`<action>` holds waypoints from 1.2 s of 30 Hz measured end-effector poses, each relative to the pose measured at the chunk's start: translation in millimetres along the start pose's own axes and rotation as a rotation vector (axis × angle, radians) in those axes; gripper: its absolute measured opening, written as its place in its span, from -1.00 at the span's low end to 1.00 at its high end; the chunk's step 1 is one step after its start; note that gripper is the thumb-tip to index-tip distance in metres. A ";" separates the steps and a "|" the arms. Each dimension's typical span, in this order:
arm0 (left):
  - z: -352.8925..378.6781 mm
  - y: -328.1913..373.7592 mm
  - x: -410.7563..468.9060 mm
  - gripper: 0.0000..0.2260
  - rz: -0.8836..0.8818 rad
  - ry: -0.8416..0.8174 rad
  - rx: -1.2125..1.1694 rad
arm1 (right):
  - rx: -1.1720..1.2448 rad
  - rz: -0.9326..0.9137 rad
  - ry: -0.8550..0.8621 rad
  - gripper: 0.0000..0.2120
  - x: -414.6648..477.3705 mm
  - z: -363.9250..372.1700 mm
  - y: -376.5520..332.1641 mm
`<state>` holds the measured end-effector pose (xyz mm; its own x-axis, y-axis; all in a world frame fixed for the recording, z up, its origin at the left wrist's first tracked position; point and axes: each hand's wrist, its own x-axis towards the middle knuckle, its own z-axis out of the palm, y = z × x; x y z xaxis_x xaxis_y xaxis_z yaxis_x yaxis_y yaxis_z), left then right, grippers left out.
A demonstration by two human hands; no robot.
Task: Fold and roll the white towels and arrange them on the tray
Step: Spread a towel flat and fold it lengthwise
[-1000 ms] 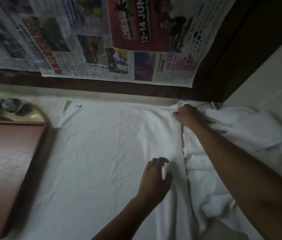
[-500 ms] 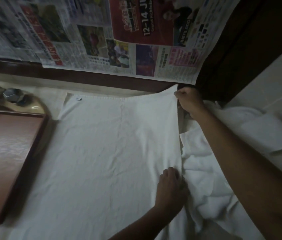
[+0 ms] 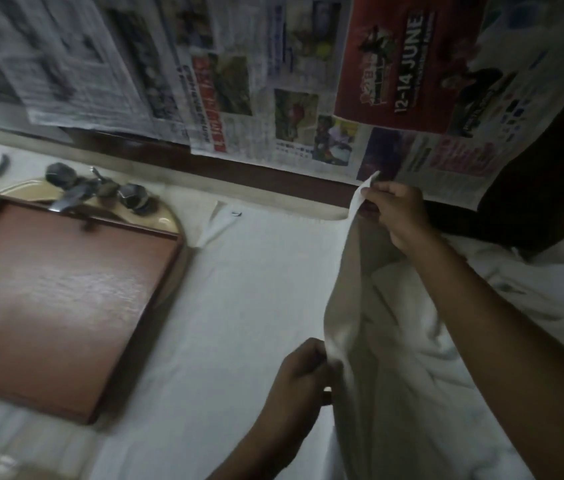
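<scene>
White terry towel [image 3: 256, 323], large and rectangular, lies flat on the tabletop and fills the middle between the tray and a crumpled heap of more white towels [image 3: 550, 289] at the right edge. Its right side is held up off the tabletop as a standing flap. The rest is flat, and the far left corner is slightly turned under.

The right hand [image 3: 400, 216] has a narrow pinch grip on the far right corner of the towel, held high near the back edge. The left hand [image 3: 299, 379] has its fingers curled round the same right edge, nearer the front edge. Both grips hold cloth.

Flat reddish-brown rectangular wooden tray [image 3: 55, 299] sits at the left side of the tabletop with nothing on it. A metal tap with two knobs [image 3: 79, 195] stands just behind it. Sheets of printed newspaper [image 3: 273, 98] cover the wall at the back. The frame is dim and slightly blurred.

Judgement: this is the first lengthwise fold, and no towel is rolled yet, so the task is early.

Handling: the towel looks light, soft and limp, and it sags between the two grips. It is not fragile or slippery, and it holds no shape of its own. It is best held at the corners and along the hem, with the hands well apart to keep the edge taut. The risk is a skewed fold or the heap's cloth getting caught under the flap.
</scene>
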<state>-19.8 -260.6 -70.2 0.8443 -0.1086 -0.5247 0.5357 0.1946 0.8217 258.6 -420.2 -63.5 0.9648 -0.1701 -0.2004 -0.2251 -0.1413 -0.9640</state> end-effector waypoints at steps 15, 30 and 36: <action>-213.7 11.7 26.8 -0.84 0.158 0.748 0.094 | -0.267 -0.019 -0.038 -0.91 10.8 273.0 -1.7; -243.9 -13.7 52.1 -0.87 -0.030 0.695 0.300 | -0.673 -0.134 -0.034 -0.72 -44.1 231.8 72.1; -250.5 -25.3 20.9 -0.81 -0.158 0.626 0.247 | -0.928 0.169 0.089 -0.45 -96.8 129.5 125.2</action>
<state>-18.9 -23.7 -157.7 0.6296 0.4801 -0.6108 0.7014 -0.0131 0.7127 154.6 -295.1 -187.5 0.9041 -0.3280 -0.2739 -0.4164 -0.8202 -0.3922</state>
